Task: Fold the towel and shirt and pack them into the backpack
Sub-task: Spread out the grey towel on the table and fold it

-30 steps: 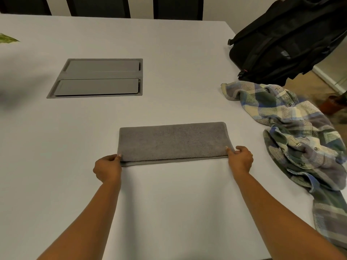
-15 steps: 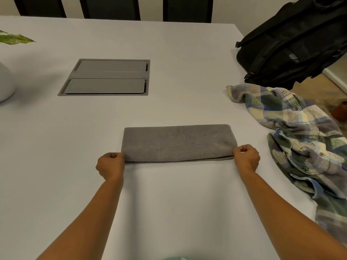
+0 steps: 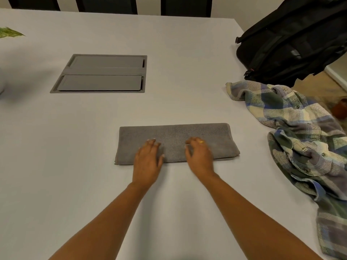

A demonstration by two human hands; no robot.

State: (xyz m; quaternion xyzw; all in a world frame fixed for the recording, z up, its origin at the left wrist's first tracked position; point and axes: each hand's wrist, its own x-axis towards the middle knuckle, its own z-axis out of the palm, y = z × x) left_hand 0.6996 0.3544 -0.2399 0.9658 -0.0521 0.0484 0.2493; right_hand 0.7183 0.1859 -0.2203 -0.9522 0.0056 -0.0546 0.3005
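A grey towel (image 3: pixel 174 133) lies folded into a long narrow strip on the white table (image 3: pixel 169 53). My left hand (image 3: pixel 148 158) rests flat on its left middle with straight fingers. My right hand (image 3: pixel 199 154) rests on the towel just right of centre, fingers loosely bent and wearing a gold ring. A crumpled plaid shirt (image 3: pixel 300 139) in blue, green and cream lies at the right edge of the table. The black backpack (image 3: pixel 293 40) stands at the far right corner, partly over the edge.
A grey recessed cable hatch (image 3: pixel 101 74) is set into the table, far left of the towel. A green leaf (image 3: pixel 9 32) shows at the left edge. Dark chair backs (image 3: pixel 107 4) line the far side. Floor shows past the right table edge.
Both hands let go of the towel's two end corners and moved inward onto the middle of the folded towel. The towel stays folded in place.
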